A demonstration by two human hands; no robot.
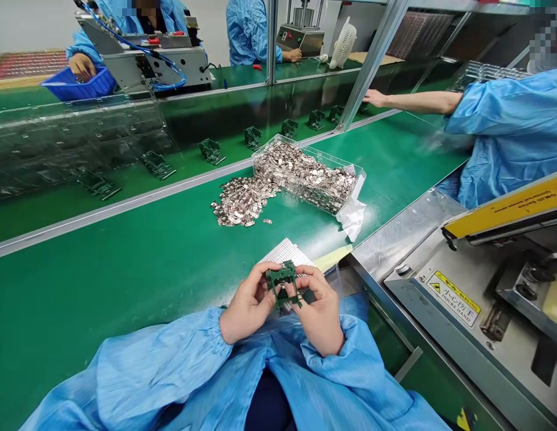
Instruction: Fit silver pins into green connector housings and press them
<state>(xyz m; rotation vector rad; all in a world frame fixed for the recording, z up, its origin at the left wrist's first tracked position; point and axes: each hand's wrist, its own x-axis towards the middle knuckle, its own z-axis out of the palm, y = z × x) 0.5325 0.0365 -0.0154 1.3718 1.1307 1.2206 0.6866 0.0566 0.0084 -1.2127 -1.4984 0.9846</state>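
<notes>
Between my two hands, close to my body, is a green plastic frame (284, 276) with an open middle. My left hand (251, 302) has its fingers closed on the frame's left side. On the right side, my right hand (321, 308) grips the same frame, its thumb near the lower opening. A white sheet with a grid of small cells (285, 250) lies on the green table just beyond my hands. Past it, a pile of small metal parts (245, 200) spreads beside a clear plastic box (312, 200) full of the same kind of parts.
Several green frames (211, 151) stand in a row on the strip behind the metal rail (170, 200). A machine with a yellow bar (512, 206) is at right. A co-worker's arm (413, 100) reaches in there. Other people sit across, near a blue bin (83, 87).
</notes>
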